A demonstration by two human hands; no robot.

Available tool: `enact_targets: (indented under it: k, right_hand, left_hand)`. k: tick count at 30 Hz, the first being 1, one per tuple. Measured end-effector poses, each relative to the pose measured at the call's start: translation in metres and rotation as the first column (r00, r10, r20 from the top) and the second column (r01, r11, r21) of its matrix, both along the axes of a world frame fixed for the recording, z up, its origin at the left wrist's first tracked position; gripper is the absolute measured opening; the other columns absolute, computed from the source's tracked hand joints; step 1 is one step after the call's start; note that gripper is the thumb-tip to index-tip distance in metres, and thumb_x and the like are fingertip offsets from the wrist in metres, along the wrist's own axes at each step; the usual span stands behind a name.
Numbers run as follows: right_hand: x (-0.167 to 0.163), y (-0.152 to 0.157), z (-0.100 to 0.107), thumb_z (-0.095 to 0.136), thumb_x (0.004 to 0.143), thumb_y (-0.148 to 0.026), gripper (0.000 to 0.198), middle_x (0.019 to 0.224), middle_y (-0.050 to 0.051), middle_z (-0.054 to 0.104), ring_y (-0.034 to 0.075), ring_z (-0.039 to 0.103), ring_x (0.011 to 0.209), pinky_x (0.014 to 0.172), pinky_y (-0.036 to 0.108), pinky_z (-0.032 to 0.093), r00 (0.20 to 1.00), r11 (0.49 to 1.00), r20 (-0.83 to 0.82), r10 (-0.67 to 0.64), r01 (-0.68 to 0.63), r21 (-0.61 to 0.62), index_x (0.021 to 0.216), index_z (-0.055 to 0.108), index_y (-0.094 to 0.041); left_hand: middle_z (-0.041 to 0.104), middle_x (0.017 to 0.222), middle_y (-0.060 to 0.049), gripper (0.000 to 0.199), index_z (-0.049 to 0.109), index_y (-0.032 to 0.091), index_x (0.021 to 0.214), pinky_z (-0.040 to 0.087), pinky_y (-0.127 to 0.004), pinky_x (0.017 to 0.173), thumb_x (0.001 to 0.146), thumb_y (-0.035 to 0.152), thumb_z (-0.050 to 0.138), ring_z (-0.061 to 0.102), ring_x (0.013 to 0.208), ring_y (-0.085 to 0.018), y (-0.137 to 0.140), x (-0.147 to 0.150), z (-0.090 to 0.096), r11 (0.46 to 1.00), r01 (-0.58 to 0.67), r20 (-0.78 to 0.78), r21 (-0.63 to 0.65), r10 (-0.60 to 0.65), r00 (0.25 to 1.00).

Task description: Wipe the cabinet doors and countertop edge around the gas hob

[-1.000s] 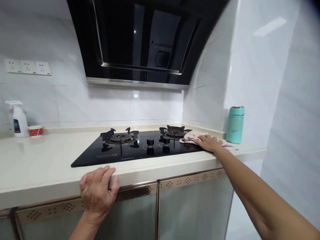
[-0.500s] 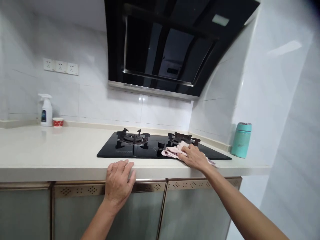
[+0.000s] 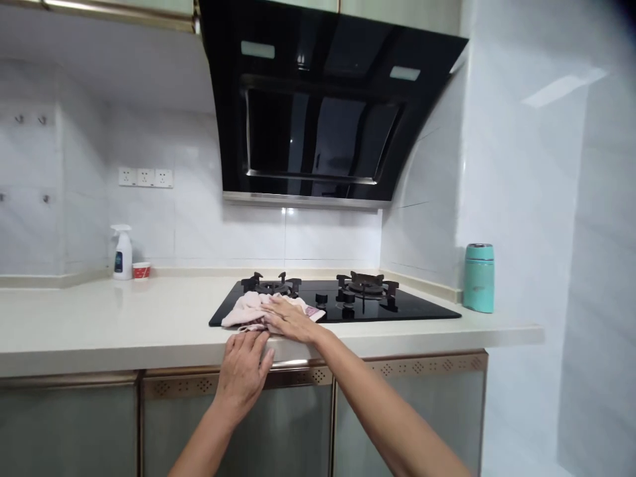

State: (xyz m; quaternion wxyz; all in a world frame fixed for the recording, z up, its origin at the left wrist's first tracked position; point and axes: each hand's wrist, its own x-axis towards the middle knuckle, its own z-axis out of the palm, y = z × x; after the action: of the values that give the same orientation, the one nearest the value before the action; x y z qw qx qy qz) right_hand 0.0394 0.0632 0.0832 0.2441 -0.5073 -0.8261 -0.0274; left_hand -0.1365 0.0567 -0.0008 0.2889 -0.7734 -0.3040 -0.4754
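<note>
A crumpled pale pink cloth (image 3: 248, 311) lies over the front left part of the black glass gas hob (image 3: 410, 307), partly covering the area before the left burner (image 3: 273, 287). My right hand (image 3: 288, 318) presses on the cloth and holds it against the glass. Just in front, my left hand (image 3: 243, 371) rests on the counter's front edge, its fingers laid over the top with nothing in them. Two control knobs (image 3: 322, 300) and the right burner (image 3: 366, 288) show to the right of the cloth.
Over the hob hangs a black range hood (image 3: 318, 132). A turquoise flask (image 3: 479, 278) stands at the right end of the pale counter (image 3: 149, 318). By the back wall at left are a white spray bottle (image 3: 122, 254) and a red-and-white cup (image 3: 141, 270).
My right hand has slid the cloth from the right side of the hob to its left front. My left hand stays on the counter edge. The view has shifted and shows more above.
</note>
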Motion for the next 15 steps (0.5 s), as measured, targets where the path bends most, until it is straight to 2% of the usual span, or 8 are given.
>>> enact_targets:
  k: [2,4,7,9,10,12,13,15]
  right_hand:
    - [0.024,-0.010,0.000,0.022,0.098,-0.061,0.062,0.155,0.005,0.036,0.022,0.033,0.141,0.114,0.039,0.027,1.000,0.998,-0.019,-0.018,0.019,0.055,0.143,0.049,-0.028]
    - [0.063,-0.026,0.000,0.022,0.098,-0.060,0.060,0.142,0.006,0.051,0.023,0.047,0.128,0.110,0.041,0.032,0.984,0.982,0.002,-0.176,0.175,0.077,0.129,0.062,-0.028]
    - [0.135,-0.047,0.000,0.013,0.099,-0.054,0.067,0.115,0.013,0.065,0.026,0.061,0.103,0.098,0.048,0.040,0.890,0.890,0.000,-0.455,0.455,0.038,0.104,0.071,-0.021]
    - [0.181,-0.054,-0.001,0.016,0.099,-0.048,0.063,0.118,0.018,0.064,0.029,0.061,0.105,0.096,0.053,0.040,0.809,0.809,-0.012,-0.588,0.588,0.005,0.107,0.069,-0.016]
    - [0.200,-0.055,-0.003,0.019,0.098,-0.046,0.058,0.124,0.018,0.062,0.031,0.059,0.110,0.097,0.054,0.039,0.775,0.775,-0.005,-0.632,0.632,-0.015,0.112,0.067,-0.016]
    - [0.227,-0.051,-0.008,0.026,0.096,-0.044,0.052,0.137,0.015,0.056,0.031,0.052,0.124,0.102,0.055,0.035,0.740,0.739,0.023,-0.672,0.672,-0.055,0.123,0.063,-0.020]
    - [0.234,-0.047,-0.011,0.027,0.096,-0.045,0.051,0.141,0.012,0.053,0.030,0.049,0.129,0.105,0.055,0.034,0.738,0.734,0.037,-0.674,0.675,-0.072,0.127,0.060,-0.022]
    - [0.242,-0.039,-0.015,0.026,0.096,-0.048,0.053,0.147,0.007,0.049,0.027,0.044,0.135,0.109,0.054,0.031,0.741,0.736,0.058,-0.669,0.671,-0.094,0.134,0.056,-0.025]
  left_hand:
    - [0.069,0.108,-0.007,0.025,0.062,0.022,0.115,0.044,-0.043,0.093,0.095,0.029,0.050,0.060,0.101,-0.024,-0.001,-0.006,0.003,0.997,0.080,0.031,0.000,-0.080,0.996]
    - [0.068,0.101,-0.006,0.019,0.063,0.022,0.106,0.047,-0.038,0.088,0.096,0.027,0.048,0.061,0.097,-0.021,-0.003,-0.012,0.010,0.981,0.195,0.133,0.012,-0.195,0.972]
    - [0.065,0.094,-0.006,0.017,0.064,0.021,0.094,0.049,-0.035,0.086,0.094,0.025,0.048,0.060,0.095,-0.020,-0.007,-0.013,0.032,0.956,0.280,0.270,0.091,-0.295,0.917]
    - [0.066,0.100,-0.008,0.018,0.066,0.021,0.096,0.047,-0.039,0.091,0.093,0.027,0.049,0.059,0.101,-0.021,-0.008,-0.002,0.052,0.961,0.265,0.237,0.077,-0.275,0.932]
    - [0.066,0.104,-0.009,0.021,0.068,0.021,0.098,0.046,-0.041,0.093,0.093,0.028,0.049,0.059,0.105,-0.022,-0.006,0.007,0.063,0.968,0.249,0.183,0.018,-0.248,0.951]
    - [0.066,0.113,-0.010,0.027,0.069,0.022,0.104,0.045,-0.044,0.095,0.093,0.032,0.046,0.058,0.110,-0.024,0.001,0.032,0.082,0.966,0.176,0.035,-0.190,-0.172,0.984]
    - [0.066,0.117,-0.010,0.031,0.069,0.023,0.107,0.045,-0.046,0.096,0.092,0.035,0.045,0.058,0.112,-0.026,0.007,0.047,0.089,0.944,0.113,-0.047,-0.310,-0.134,0.990]
    - [0.063,0.127,-0.009,0.038,0.068,0.027,0.116,0.042,-0.054,0.098,0.092,0.043,0.043,0.055,0.119,-0.031,0.020,0.076,0.097,0.859,-0.038,-0.213,-0.511,-0.084,0.973]
